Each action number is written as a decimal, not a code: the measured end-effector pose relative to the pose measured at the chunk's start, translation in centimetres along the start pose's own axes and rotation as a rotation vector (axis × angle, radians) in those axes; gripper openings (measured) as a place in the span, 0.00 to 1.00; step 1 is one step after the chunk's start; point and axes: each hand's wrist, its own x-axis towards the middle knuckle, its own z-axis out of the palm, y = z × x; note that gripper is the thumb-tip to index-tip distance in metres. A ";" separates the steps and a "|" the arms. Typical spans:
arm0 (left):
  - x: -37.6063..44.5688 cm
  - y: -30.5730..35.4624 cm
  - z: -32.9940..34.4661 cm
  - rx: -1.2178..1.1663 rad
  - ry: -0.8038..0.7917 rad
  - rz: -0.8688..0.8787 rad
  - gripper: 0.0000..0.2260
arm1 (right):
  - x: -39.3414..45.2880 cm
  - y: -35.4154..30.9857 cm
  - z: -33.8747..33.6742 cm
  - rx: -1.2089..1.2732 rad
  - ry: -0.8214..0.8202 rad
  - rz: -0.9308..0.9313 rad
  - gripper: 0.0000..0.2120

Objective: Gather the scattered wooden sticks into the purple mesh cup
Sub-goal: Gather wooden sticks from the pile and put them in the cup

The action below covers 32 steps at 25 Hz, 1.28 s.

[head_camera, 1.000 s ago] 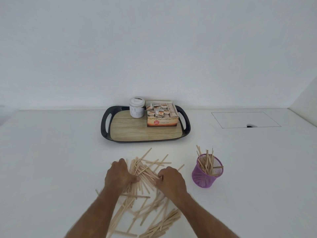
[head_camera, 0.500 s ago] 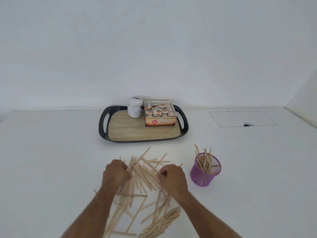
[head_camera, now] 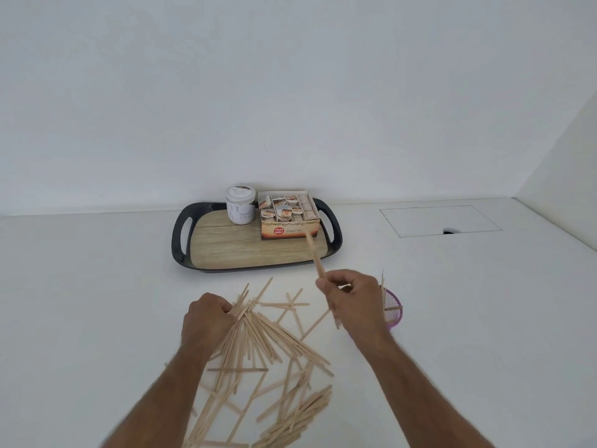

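Observation:
Several pale wooden sticks (head_camera: 271,347) lie scattered in a loose pile on the white table, in front of me. My left hand (head_camera: 206,321) rests on the pile's left side, fingers closed around the ends of a few sticks. My right hand (head_camera: 353,299) is raised above the table and grips a small bundle of sticks (head_camera: 315,253) that points up and away. Just behind that hand stands the purple mesh cup (head_camera: 394,310), mostly hidden, with some sticks standing inside it.
A black-rimmed tray (head_camera: 181,234) with a wood-look bottom sits behind the pile. It carries a white jar (head_camera: 240,205) and an open box of tea bags (head_camera: 289,215). A rectangular hatch (head_camera: 439,219) is set into the table at the back right.
My right hand has lifted off the pile with a bundle of sticks and moved right, up to the cup. My left hand stays on the pile, gripping sticks.

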 end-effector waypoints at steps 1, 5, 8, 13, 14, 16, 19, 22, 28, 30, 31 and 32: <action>0.0 0.4 -0.1 -0.029 0.012 0.008 0.05 | 0.2 -0.4 -0.9 0.068 0.011 0.008 0.03; -0.4 2.7 0.2 -0.197 0.017 0.081 0.08 | 1.4 -1.3 -5.0 0.245 0.102 -0.019 0.02; -1.1 5.4 1.0 -0.441 -0.019 0.116 0.07 | 2.1 -0.9 -7.6 0.231 0.196 -0.071 0.01; -3.1 11.9 3.7 -0.927 -0.139 0.158 0.11 | 2.3 2.0 -9.6 0.220 0.272 -0.073 0.06; -3.7 13.2 4.4 -1.006 -0.161 0.186 0.11 | 2.3 2.7 -9.6 0.215 0.291 -0.076 0.08; -4.8 15.3 5.8 -1.142 -0.204 0.242 0.12 | 2.2 4.1 -9.3 0.260 0.317 -0.076 0.08; -5.9 17.5 7.4 -1.257 -0.260 0.279 0.10 | 2.0 6.0 -8.8 0.355 0.334 -0.039 0.05; -6.2 18.5 8.5 -1.280 -0.279 0.283 0.13 | 1.7 7.9 -8.5 0.359 0.330 0.019 0.04; -6.6 17.5 11.1 -1.069 -0.307 0.299 0.08 | 1.1 10.2 -8.1 0.304 0.324 0.049 0.07; -6.8 17.0 11.7 -0.916 -0.278 0.353 0.06 | 1.0 10.5 -8.0 0.275 0.321 0.032 0.07; -6.9 16.8 11.9 -0.848 -0.264 0.394 0.06 | 1.0 10.6 -8.0 0.256 0.311 0.030 0.08; -7.1 16.6 12.0 -0.795 -0.255 0.437 0.07 | 0.9 10.6 -8.0 0.229 0.298 0.034 0.10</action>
